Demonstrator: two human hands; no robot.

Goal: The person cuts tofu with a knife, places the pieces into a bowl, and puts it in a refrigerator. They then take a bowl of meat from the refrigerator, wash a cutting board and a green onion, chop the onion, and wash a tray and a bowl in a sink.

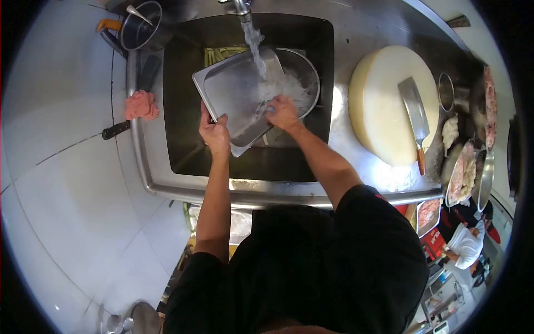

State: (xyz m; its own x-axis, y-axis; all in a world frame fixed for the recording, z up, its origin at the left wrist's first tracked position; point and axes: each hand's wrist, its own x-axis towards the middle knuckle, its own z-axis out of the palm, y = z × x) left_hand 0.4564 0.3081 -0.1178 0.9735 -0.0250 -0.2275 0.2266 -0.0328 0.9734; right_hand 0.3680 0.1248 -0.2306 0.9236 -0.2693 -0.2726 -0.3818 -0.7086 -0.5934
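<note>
A rectangular metal pan [231,92] is tilted over the sink [183,150], with water from the faucet [242,8] running onto its right side. My left hand [216,132] grips the pan's lower left edge, thumb on top. At the pan's right side, in the splashing water, my right hand [283,113] has its fingers curled. Something small and bluish shows at its fingertips, too blurred to name. Behind the pan sits a round metal bowl [318,83], partly hidden. Long pale green vegetable pieces [214,55] lie at the back of the sink.
On the right counter, a cleaver [414,108] rests on a thick round cutting board [370,106]. Bowls of meat [461,172] stand farther right. Left of the sink are a pink cloth [142,106], a dark knife handle [115,130] and a metal pot [142,28]. Another person [466,245] is at lower right.
</note>
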